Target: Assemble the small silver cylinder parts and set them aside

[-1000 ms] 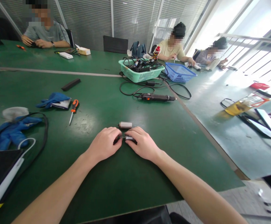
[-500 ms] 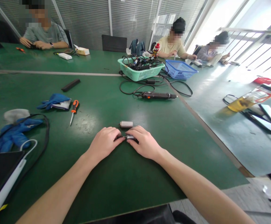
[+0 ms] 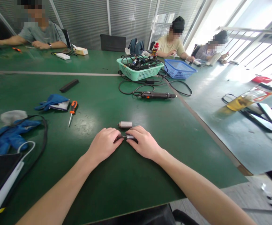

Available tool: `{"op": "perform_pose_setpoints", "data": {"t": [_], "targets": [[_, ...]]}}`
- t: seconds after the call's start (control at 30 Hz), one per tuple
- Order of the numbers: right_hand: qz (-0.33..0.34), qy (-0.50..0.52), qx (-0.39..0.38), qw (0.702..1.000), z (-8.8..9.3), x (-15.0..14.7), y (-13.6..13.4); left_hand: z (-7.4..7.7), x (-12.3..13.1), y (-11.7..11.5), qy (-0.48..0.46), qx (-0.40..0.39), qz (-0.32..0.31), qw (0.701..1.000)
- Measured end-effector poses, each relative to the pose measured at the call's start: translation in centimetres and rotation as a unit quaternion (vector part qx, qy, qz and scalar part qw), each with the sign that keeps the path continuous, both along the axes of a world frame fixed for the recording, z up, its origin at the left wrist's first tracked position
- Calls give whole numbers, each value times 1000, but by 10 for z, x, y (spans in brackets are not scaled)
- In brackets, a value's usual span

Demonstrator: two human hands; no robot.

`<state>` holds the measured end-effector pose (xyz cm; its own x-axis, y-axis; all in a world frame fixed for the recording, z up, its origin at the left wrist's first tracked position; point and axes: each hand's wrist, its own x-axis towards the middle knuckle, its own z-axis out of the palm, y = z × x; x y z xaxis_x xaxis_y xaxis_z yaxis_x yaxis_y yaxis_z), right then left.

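My right hand (image 3: 146, 143) is closed on a small metal cylinder (image 3: 129, 137) with a thin shaft pointing left. My left hand (image 3: 105, 143) meets it from the left, thumb and fingers pinched at the shaft end; what sits between those fingers is too small to make out. Just beyond the fingertips a silver cylinder (image 3: 126, 125) lies on its side on the green table (image 3: 126, 181). An orange and black screwdriver (image 3: 72, 111) lies farther left.
Ahead are a black electric screwdriver (image 3: 158, 95) with its cable, a green basket (image 3: 138, 75) of tools and a blue basket (image 3: 180, 70). Blue gloves (image 3: 9, 134) and a black-topped device (image 3: 2, 175) lie left. A bottle (image 3: 244, 100) stands tilted right. Three people sit beyond.
My hands stay together around the metal cylinder, almost unmoved. The view has shifted slightly. The person at the back left has stretched an arm out to the left.
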<state>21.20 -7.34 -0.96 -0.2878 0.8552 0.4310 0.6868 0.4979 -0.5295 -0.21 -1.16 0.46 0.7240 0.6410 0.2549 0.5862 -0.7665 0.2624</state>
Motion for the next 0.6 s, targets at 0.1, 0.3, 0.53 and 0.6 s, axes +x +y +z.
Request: {"op": "perform_pose_setpoints", "data": {"t": [0.1,0.3,0.53,0.6], "targets": [[-2,-2,0,1000,-2,0,1,0,2,-2,5,9,-12,1000],[3,-3,0,1000,-2,0,1,0,4,-4,8,1,-27,1000],[20,-1,0,1000,2,0,0,5,3,-6,-16,-8,3,1000],[26,-1,0,1000,2,0,-1,5,3,-7,-8,-5,-5,1000]]}}
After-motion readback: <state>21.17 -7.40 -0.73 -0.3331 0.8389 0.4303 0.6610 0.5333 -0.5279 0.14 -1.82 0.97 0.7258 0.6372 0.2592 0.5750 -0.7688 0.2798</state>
